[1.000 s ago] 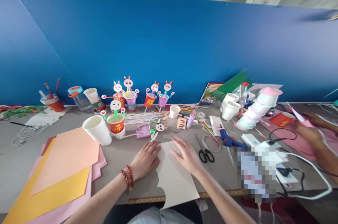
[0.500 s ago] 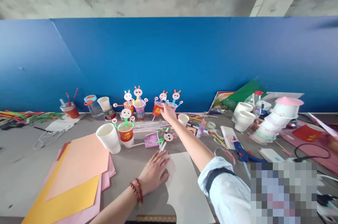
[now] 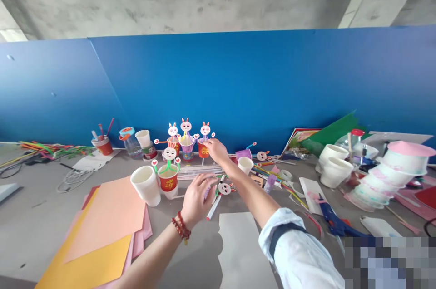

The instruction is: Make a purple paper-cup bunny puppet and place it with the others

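A red paper cup [image 3: 203, 150] with a paper rabbit head [image 3: 205, 129] and heart-tipped arms stands at the back of the desk. My right hand [image 3: 218, 150] has its fingers closed at this cup's right side. My left hand [image 3: 198, 194] curls over a purple paper cup [image 3: 207, 192] lying on its side, which it mostly hides. That cup's rabbit head [image 3: 225, 188] sticks out to the right beside a white marker [image 3: 214, 207]. Another purple cup [image 3: 243, 154] lies tipped over right of my right hand, its rabbit head [image 3: 262, 156] on the desk.
More rabbit cups [image 3: 168, 181] stand left of my hands, with white cups [image 3: 146, 185] beside them. Coloured paper [image 3: 105, 221] is stacked front left; a white sheet [image 3: 238, 243] lies in front. A blue glue gun [image 3: 335, 221] and a cup tower [image 3: 384, 175] are at right.
My left hand has risen from the desk onto the lying purple cup. The purple rabbit cup behind my right hand has tipped over to the right. The view has shifted left.
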Motion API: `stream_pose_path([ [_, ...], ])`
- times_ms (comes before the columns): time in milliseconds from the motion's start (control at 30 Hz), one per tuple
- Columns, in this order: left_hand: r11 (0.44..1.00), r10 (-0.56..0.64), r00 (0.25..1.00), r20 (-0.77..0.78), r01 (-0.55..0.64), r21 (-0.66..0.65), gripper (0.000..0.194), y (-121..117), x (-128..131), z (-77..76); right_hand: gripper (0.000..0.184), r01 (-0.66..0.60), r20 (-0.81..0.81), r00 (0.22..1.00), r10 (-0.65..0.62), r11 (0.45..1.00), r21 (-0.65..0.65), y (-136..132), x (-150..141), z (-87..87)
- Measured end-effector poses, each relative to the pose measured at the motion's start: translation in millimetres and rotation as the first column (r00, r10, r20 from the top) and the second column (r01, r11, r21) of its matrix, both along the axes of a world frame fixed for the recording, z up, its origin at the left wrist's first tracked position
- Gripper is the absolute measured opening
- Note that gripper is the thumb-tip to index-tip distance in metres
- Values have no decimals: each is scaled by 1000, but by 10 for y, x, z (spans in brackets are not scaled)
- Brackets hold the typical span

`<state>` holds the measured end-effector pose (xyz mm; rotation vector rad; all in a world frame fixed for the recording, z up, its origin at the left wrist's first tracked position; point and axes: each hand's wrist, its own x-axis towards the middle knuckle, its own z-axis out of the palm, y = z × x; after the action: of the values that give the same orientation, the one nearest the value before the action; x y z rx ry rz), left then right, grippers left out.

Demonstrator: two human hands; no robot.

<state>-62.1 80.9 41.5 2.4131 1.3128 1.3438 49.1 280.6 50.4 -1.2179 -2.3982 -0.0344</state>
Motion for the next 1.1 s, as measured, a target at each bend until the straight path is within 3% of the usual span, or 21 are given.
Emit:
stream_pose_path([
  [300, 991, 78, 995, 57, -71, -113, 24, 197, -23, -272, 43, -41, -3, 999, 41, 997, 59, 56, -29, -11],
  [567, 993, 104, 991, 80, -99, -64, 24, 372, -31, -218, 48, -32, -53, 998, 37, 995, 95, -73, -52, -50],
  [733, 995, 90, 993, 80, -86, -49, 25, 328, -25, -184, 46, 154, -117, 982, -146, 986, 65, -93, 237, -38],
  [833, 994, 90, 994, 59, -85, -73, 26, 263, -43, -169, 39, 404, -140, 905, -402, 915, -16, -14, 682, 29],
  [933, 993, 75, 996, 52, -70, -94, 26, 185, -57, -178, 38, 633, -87, 757, -647, 760, -148, 83, 1149, 65],
  [1033, 996, 43, 997, 68, -38, -76, 25, 120, -55, -201, 35, 716, 19, 668, -744, 636, -289, 144, 1419, 33],
  [1100, 999, 27, 997, 76, -24, -49, 24, 90, -54, -209, 32, 720, 67, 659, -749, 603, -343, 157, 1469, 0],
])
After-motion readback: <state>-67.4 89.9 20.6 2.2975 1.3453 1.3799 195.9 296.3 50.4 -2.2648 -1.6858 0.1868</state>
